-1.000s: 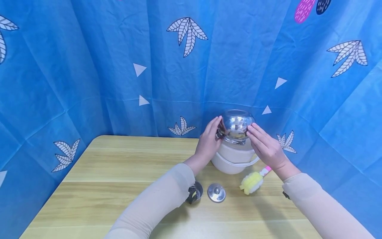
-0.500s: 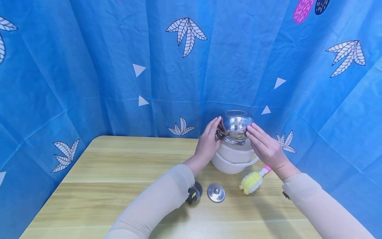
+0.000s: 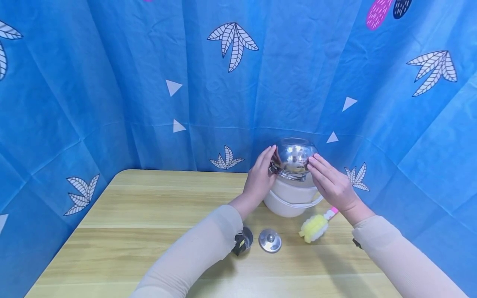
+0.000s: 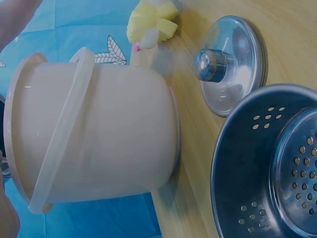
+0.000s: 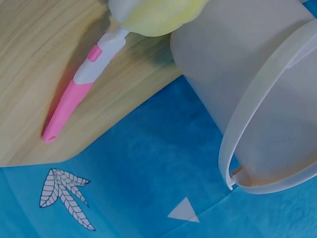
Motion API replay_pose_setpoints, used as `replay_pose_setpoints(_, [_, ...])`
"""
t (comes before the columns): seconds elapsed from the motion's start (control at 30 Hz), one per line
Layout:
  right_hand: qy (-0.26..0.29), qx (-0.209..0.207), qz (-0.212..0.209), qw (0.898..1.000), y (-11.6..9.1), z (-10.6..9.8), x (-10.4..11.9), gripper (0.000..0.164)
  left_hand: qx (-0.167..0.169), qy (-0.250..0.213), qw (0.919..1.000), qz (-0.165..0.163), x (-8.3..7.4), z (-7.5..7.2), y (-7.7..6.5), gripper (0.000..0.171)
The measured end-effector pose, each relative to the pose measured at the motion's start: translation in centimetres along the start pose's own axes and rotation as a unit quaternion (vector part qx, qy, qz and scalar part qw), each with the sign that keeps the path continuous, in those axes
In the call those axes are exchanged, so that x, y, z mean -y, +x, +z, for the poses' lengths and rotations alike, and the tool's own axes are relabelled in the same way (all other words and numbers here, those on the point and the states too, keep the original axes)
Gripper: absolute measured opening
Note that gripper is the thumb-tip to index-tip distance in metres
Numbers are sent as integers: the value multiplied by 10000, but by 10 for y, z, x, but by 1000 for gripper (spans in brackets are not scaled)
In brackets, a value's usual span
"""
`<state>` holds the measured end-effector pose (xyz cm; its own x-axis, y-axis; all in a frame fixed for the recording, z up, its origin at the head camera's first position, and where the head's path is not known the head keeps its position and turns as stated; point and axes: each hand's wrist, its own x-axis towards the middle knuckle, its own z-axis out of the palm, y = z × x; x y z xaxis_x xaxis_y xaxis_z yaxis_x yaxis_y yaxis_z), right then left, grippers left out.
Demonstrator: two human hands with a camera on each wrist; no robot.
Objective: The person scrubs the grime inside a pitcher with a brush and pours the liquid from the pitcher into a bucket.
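Observation:
A shiny round metal teapot (image 3: 294,155) is held upside down over a white bucket (image 3: 288,207), its base facing up. My left hand (image 3: 259,176) grips it at the left side, near the rim. On the opposite side, the fingers of my right hand (image 3: 331,182) press against the curved wall. The bucket (image 4: 114,134) stands upright with its handle folded down along the side. Inside it, only the upper wall (image 5: 287,144) shows in the right wrist view. Both wrist views leave out most of the teapot.
In front of the bucket lie a round metal lid with a knob (image 3: 270,241) and a perforated metal strainer basket (image 4: 247,173), partly behind my left sleeve. A yellow-and-white sponge brush (image 3: 314,227) with a pink handle (image 5: 67,109) lies at the right. Blue curtain (image 3: 149,103) surrounds the table.

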<state>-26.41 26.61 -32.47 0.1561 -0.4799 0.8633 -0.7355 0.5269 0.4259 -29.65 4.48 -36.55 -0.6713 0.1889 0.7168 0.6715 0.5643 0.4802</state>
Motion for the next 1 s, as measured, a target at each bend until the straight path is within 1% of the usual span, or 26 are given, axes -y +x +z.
replay_pose_setpoints(0.4, [44, -79, 61, 9999, 1, 1, -3, 18, -13, -86, 10000, -15, -2, -2, 3, 93])
replay_pose_setpoints(0.67, [119, -248, 359, 9990, 1, 4, -2, 17, 121, -168, 9996, -204, -5, -4, 6, 93])
replay_pose_setpoints(1.0, [151, -336, 703, 9968, 0, 5, 0, 19, 144, -252, 9993, -238, -4, -6, 6, 91])
